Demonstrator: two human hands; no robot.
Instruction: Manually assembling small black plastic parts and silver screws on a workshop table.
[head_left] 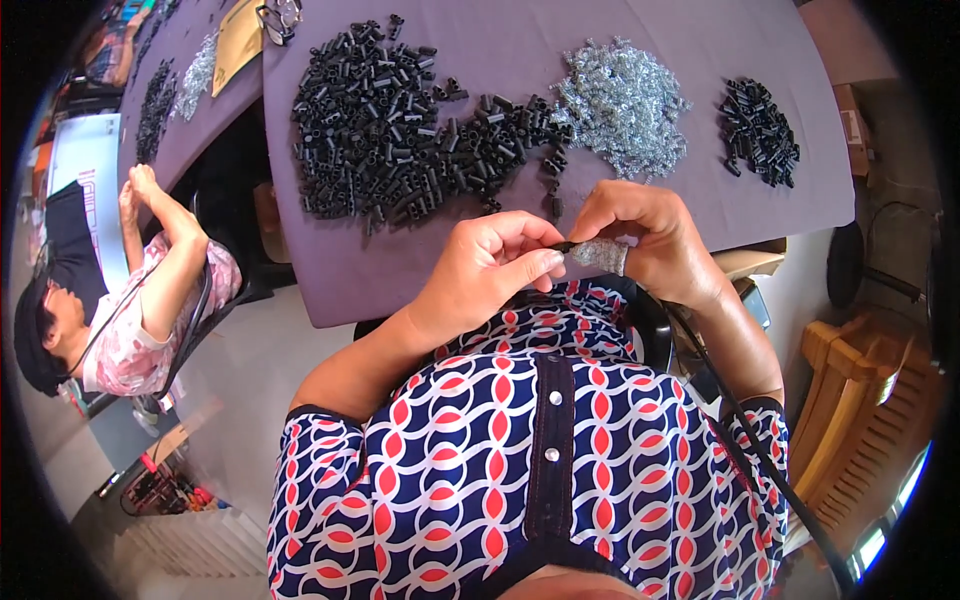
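Observation:
Just in front of my chest, at the table's near edge, my two hands meet over a small black tube-like part (566, 247). My left hand (485, 265) pinches it between thumb and fingertips. From the other side, my right hand (650, 235) has its fingertips closed at the same part. A grey knitted finger cover (600, 257) is on a finger of my right hand. Whether a second small piece is between the fingertips is hidden. Beyond my hands lie a big heap of short black tubes (370, 130) and a pile of small shiny clear-silver parts (620, 105).
A smaller pile of black pieces (760, 133) is on the right of the purple-covered table (700, 205). Eyeglasses (280, 18) and a yellow envelope (238, 45) lie at the far left. Another person (150, 300) sits at left. A wooden chair (870, 400) stands at right.

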